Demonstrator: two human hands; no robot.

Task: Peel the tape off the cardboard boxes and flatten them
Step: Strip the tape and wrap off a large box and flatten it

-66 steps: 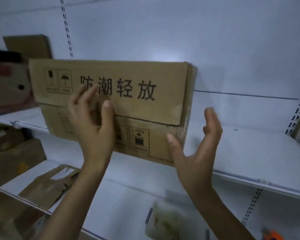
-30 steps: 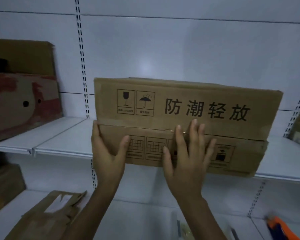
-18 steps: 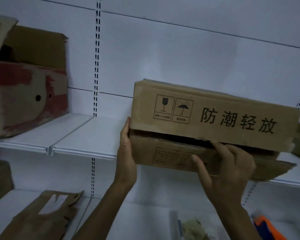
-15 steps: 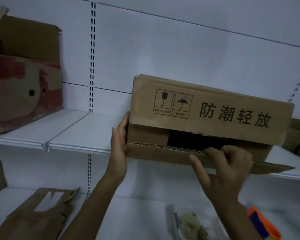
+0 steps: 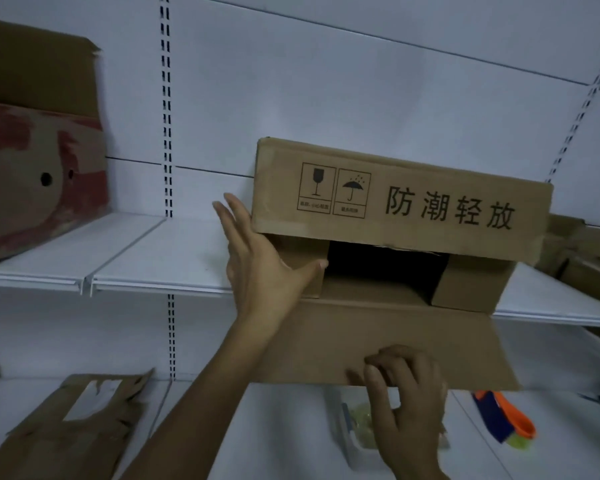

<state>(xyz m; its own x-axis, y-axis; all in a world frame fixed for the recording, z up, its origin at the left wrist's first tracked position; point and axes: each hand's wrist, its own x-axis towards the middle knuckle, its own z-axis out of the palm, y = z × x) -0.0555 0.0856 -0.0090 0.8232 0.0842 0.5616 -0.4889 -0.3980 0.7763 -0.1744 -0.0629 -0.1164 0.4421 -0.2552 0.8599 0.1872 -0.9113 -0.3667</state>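
The brown corrugated cardboard box (image 5: 395,209) with black printed characters is matt and dry-looking, its face lightly scuffed and creased at the corners. Its lowered flap (image 5: 395,323) shows plain, unprinted matt board. The white shelf (image 5: 153,258) is smooth with a faint sheen, probably painted metal. The red-smeared cardboard box (image 5: 39,174) at the left looks rough and worn. The flattened brown cardboard sheet (image 5: 66,438) below has ragged torn edges and a pale, smoother patch. The orange-and-blue plastic tool (image 5: 503,420) is glossy.
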